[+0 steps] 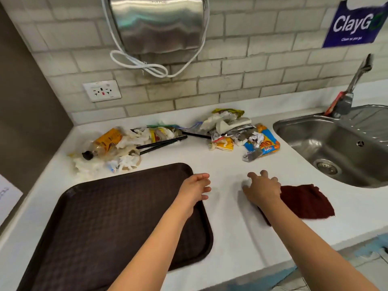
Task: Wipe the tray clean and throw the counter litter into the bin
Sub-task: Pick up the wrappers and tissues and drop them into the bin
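Note:
A dark brown textured tray (100, 223) lies on the white counter at the lower left. My left hand (195, 190) hovers over the tray's right far corner, fingers loosely curled and holding nothing. My right hand (262, 189) is spread open above the counter, just left of a dark red cloth (304, 202) that lies flat; my wrist covers the cloth's left edge. Litter sits along the back: a left pile (117, 150) of tissues, a small bottle and black chopsticks, and a right pile (235, 131) of crumpled wrappers and snack packets.
A steel sink (340, 148) with a tap (354, 85) is set into the counter at the right. A metal dispenser (157, 24) with a white cord hangs on the tiled wall above a socket (102, 90). A brown panel (27, 114) bounds the left side.

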Demonstrator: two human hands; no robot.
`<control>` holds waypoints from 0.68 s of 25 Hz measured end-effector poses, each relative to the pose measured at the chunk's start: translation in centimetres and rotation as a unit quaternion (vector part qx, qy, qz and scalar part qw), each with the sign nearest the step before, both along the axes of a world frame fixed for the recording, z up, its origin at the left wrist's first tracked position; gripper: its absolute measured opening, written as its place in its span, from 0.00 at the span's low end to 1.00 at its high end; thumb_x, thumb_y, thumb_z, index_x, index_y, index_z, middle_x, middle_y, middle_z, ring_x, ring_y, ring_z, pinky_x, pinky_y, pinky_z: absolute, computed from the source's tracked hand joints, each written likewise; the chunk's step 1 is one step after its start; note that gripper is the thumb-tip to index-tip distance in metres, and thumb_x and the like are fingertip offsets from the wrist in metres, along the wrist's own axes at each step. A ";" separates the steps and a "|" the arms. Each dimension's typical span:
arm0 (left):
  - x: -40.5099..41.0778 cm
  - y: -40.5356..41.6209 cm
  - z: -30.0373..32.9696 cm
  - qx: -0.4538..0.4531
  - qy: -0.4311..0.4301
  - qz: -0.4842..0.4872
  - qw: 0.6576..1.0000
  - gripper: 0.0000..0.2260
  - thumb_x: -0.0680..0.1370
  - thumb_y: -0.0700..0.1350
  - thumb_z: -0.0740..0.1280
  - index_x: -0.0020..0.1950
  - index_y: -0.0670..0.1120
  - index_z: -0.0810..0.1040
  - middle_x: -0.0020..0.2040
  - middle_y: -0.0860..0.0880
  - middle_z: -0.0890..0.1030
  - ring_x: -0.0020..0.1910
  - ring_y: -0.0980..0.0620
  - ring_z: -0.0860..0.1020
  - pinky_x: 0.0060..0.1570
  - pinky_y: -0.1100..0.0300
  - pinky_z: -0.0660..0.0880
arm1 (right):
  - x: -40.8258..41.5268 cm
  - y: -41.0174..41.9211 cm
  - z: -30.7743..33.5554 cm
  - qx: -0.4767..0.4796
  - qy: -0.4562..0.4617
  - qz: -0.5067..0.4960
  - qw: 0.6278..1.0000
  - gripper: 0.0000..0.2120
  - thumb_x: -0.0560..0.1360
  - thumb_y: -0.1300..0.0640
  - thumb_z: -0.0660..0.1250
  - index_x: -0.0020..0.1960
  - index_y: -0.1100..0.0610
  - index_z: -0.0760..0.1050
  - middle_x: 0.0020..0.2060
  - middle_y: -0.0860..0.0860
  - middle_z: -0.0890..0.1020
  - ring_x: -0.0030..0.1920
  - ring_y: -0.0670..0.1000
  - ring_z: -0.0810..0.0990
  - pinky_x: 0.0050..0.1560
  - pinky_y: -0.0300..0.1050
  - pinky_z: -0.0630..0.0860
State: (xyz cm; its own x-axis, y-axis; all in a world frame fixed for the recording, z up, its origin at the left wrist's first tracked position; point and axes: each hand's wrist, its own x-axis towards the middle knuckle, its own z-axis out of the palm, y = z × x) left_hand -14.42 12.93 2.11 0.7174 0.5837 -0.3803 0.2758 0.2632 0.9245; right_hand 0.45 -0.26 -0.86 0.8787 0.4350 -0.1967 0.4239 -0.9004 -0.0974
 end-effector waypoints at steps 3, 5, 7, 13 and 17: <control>2.7 2.3 -0.1 0.058 0.011 -0.039 0.997 0.06 0.77 0.40 0.63 0.51 0.49 0.77 0.46 0.51 0.77 0.43 0.55 0.77 0.40 0.63 0.74 | 0.9 1.6 -0.4 -0.020 0.037 -0.026 0.999 0.17 0.77 0.57 0.56 0.66 0.49 0.67 0.62 0.53 0.71 0.64 0.59 0.69 0.61 0.56 0.67; 4.7 3.0 -0.3 0.123 0.015 -0.074 0.990 0.09 0.76 0.41 0.62 0.54 0.48 0.77 0.47 0.52 0.77 0.45 0.54 0.76 0.41 0.63 0.73 | 1.3 2.0 -1.1 0.006 0.033 -0.036 0.999 0.18 0.76 0.62 0.55 0.63 0.50 0.71 0.60 0.53 0.72 0.62 0.57 0.70 0.60 0.51 0.68; 7.2 3.3 -0.6 0.212 0.024 -0.118 0.970 0.11 0.76 0.41 0.63 0.56 0.48 0.78 0.51 0.52 0.78 0.49 0.52 0.77 0.48 0.61 0.73 | 2.0 2.3 -1.5 0.047 0.050 -0.043 0.997 0.18 0.75 0.65 0.55 0.61 0.53 0.73 0.58 0.54 0.73 0.61 0.57 0.71 0.58 0.47 0.69; 16.5 2.7 -1.8 0.416 0.018 -0.303 0.857 0.17 0.77 0.39 0.62 0.65 0.48 0.74 0.68 0.47 0.69 0.66 0.49 0.70 0.65 0.60 0.66 | 3.2 2.2 -1.6 0.174 0.053 -0.050 0.982 0.18 0.71 0.71 0.57 0.54 0.57 0.77 0.51 0.57 0.76 0.54 0.56 0.75 0.47 0.41 0.69; 21.1 2.3 -2.8 0.512 0.037 -0.392 0.763 0.22 0.79 0.39 0.58 0.72 0.53 0.66 0.75 0.49 0.59 0.71 0.46 0.62 0.68 0.52 0.65 | 4.0 0.9 0.6 0.307 -0.035 -0.125 0.943 0.16 0.71 0.73 0.57 0.50 0.60 0.78 0.46 0.54 0.76 0.47 0.54 0.75 0.42 0.37 0.64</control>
State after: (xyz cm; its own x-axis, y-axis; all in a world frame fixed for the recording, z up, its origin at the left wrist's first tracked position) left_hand 6.71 15.25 -0.69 0.9976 0.0040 -0.0691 0.0387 -0.8601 0.5086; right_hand 4.41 0.69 -0.30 0.9703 0.2260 0.0865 0.2307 -0.7554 -0.6133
